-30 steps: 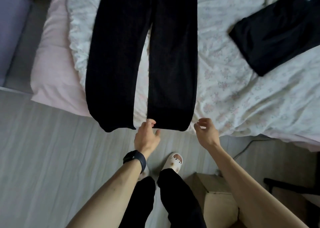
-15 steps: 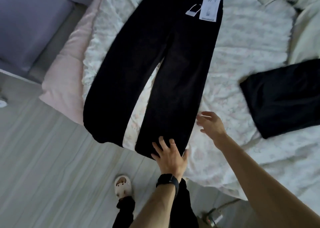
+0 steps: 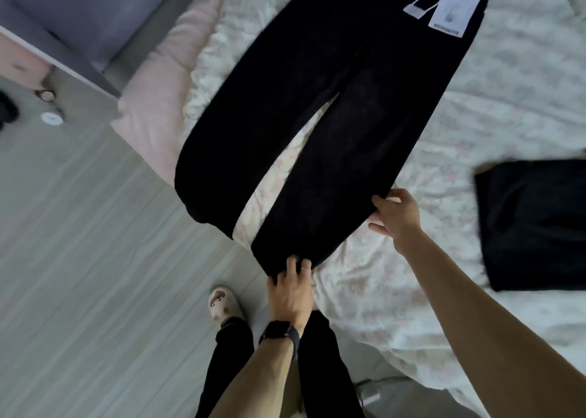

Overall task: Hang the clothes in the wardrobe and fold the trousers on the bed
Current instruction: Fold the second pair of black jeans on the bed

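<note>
Atop the rumpled bed (image 3: 494,94), left hand (image 3: 290,294) and right hand (image 3: 398,216) pinch flat black trousers (image 3: 333,100).

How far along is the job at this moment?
Done: one dark garment lies folded on the bed. In hand: left hand and right hand grip one leg of the tagged trousers, spread flat. Left: folding them; the wardrobe is out of view.

trousers (image 3: 317,116) waist cut off at top; tag (image 3: 456,5) print unreadable.
</note>
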{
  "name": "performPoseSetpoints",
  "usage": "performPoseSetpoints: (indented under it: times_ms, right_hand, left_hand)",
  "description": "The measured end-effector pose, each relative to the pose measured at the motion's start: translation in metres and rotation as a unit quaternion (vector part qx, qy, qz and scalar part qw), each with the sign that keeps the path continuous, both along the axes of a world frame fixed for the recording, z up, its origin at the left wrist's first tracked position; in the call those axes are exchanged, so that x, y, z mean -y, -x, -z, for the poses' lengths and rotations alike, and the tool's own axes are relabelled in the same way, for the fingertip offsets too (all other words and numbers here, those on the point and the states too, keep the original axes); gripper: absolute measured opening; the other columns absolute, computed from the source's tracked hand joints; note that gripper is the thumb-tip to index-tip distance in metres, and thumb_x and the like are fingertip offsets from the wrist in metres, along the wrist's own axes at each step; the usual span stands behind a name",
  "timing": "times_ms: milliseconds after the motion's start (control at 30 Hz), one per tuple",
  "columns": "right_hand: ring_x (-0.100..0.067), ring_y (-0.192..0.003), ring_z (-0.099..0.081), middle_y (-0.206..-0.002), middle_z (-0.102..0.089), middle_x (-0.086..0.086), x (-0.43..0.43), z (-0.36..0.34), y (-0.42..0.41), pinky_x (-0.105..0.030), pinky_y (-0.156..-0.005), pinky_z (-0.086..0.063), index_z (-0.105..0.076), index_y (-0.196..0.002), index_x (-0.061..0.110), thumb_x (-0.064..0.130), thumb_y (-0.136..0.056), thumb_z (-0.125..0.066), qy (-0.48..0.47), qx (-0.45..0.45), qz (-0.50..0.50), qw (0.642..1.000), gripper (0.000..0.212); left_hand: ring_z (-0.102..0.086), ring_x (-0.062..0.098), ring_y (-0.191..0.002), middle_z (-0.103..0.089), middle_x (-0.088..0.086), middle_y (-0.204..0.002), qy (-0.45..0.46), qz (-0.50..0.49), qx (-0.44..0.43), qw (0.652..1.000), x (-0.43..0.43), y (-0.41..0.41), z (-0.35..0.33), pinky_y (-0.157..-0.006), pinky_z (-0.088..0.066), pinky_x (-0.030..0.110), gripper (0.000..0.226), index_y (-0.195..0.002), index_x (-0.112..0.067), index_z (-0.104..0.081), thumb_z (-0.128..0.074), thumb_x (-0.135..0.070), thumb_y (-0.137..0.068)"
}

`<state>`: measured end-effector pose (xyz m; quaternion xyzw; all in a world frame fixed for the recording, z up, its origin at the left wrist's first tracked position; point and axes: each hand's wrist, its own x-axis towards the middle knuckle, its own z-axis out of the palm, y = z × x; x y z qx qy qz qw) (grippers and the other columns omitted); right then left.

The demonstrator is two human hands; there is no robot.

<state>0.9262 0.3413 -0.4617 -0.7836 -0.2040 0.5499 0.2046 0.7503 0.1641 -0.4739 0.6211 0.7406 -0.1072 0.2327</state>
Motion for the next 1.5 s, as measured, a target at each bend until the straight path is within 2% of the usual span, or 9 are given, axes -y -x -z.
performPoseSetpoints:
  times_ms: [67, 200, 367, 600, 867, 967, 1133, 1300, 1500]
  right_hand:
    - [-0.017, -0.081, -0.076, -0.103, -0.073, -0.006, -0.002, -0.014, -0.001, -0.032, -0.058, -0.061, -0.059, -0.108, 0.020, 0.016, -0.096, -0.065, 0.008, -0.034, 0.012, 0.999, 0.014]
    - [-0.018, -0.071, -0.076, -0.103, -0.071, -0.009, -0.005, -0.045, 0.009, -0.033, -0.057, -0.060, -0.057, -0.108, 0.015, 0.010, -0.097, -0.061, -0.023, -0.084, 0.032, 0.996, 0.013]
    - [-0.021, -0.064, -0.073, -0.099, -0.065, -0.014, -0.039, -0.092, 0.054, -0.033, -0.059, -0.060, -0.051, -0.098, 0.016, 0.010, -0.091, -0.057, -0.139, -0.076, -0.002, 0.987, 0.011]
    - [-0.020, -0.061, -0.074, -0.091, -0.065, -0.009, -0.093, -0.117, 0.162, -0.032, -0.057, -0.061, -0.047, -0.094, 0.017, 0.015, -0.090, -0.058, -0.206, -0.066, -0.055, 0.975, 0.013]
    - [-0.012, -0.057, -0.073, -0.085, -0.065, -0.001, -0.154, -0.089, 0.252, -0.030, -0.058, -0.062, -0.050, -0.096, 0.021, 0.017, -0.092, -0.058, -0.184, 0.074, -0.083, 0.977, 0.010]
    - [-0.018, -0.078, -0.072, -0.096, -0.068, -0.001, -0.166, -0.061, 0.287, -0.034, -0.072, -0.060, -0.052, -0.120, 0.022, 0.025, -0.094, -0.059, -0.108, 0.128, -0.179, 0.970, 0.027]
    - [-0.029, -0.138, -0.038, -0.154, -0.037, -0.005, -0.125, -0.022, 0.316, -0.043, -0.106, -0.039, -0.036, -0.151, 0.019, 0.043, -0.095, -0.057, -0.100, 0.285, -0.432, 0.850, 0.065]
    - [-0.026, -0.144, -0.029, -0.160, -0.028, 0.000, -0.066, -0.019, 0.331, -0.048, -0.111, -0.038, -0.036, -0.151, 0.018, 0.048, -0.096, -0.055, -0.107, 0.335, -0.457, 0.817, 0.067]
    - [-0.027, -0.143, -0.028, -0.158, -0.028, -0.002, -0.080, -0.019, 0.346, -0.044, -0.109, -0.037, -0.037, -0.150, 0.020, 0.053, -0.095, -0.053, -0.058, 0.316, -0.432, 0.843, 0.067]
  left_hand:
    - [-0.065, 0.025, -0.054, -0.068, 0.006, -0.086, 0.005, -0.027, -0.003, 1.000, -0.005, 0.015, -0.015, -0.049, -0.051, 0.034, 0.051, -0.111, -0.012, -0.073, -0.091, -0.013, -0.063]
    - [-0.067, 0.027, -0.095, -0.062, 0.000, -0.118, 0.030, -0.051, -0.009, 0.998, -0.024, 0.057, -0.035, -0.080, -0.048, 0.035, 0.047, -0.146, -0.023, -0.043, -0.048, -0.025, -0.100]
    - [-0.066, 0.027, -0.098, -0.068, 0.002, -0.111, 0.008, -0.220, 0.050, 0.974, -0.056, 0.134, -0.068, -0.070, -0.047, 0.031, 0.037, -0.128, -0.026, -0.059, -0.053, -0.020, -0.093]
    - [-0.060, 0.008, -0.068, -0.075, 0.001, -0.097, 0.012, -0.303, 0.138, 0.943, -0.063, 0.251, -0.059, -0.052, -0.036, 0.003, 0.027, -0.106, -0.019, -0.074, -0.059, -0.007, -0.087]
    - [-0.055, 0.021, -0.061, -0.059, 0.002, -0.063, 0.073, -0.324, 0.158, 0.930, -0.096, 0.344, -0.009, -0.054, -0.036, 0.029, 0.022, -0.065, -0.014, -0.059, -0.052, -0.003, -0.082]
    - [-0.055, 0.022, -0.066, -0.060, 0.006, -0.069, 0.121, -0.304, 0.182, 0.927, -0.105, 0.376, 0.020, -0.061, -0.038, 0.030, 0.020, -0.070, -0.013, -0.060, -0.053, 0.001, -0.083]
    - [-0.063, 0.019, -0.116, -0.067, 0.001, -0.126, 0.122, -0.293, 0.251, 0.914, -0.117, 0.393, 0.055, -0.092, -0.047, 0.022, 0.036, -0.125, -0.018, -0.065, -0.061, -0.011, -0.090]
    - [-0.061, 0.015, -0.109, -0.062, -0.007, -0.122, 0.074, -0.255, 0.276, 0.924, -0.136, 0.372, 0.055, -0.092, -0.051, 0.032, 0.045, -0.125, -0.022, -0.062, -0.064, -0.049, -0.090]
    - [-0.068, 0.024, -0.098, -0.075, 0.000, -0.103, 0.068, -0.192, 0.179, 0.962, -0.139, 0.384, 0.055, -0.078, -0.051, 0.033, 0.026, -0.110, -0.022, -0.071, -0.057, -0.042, -0.099]
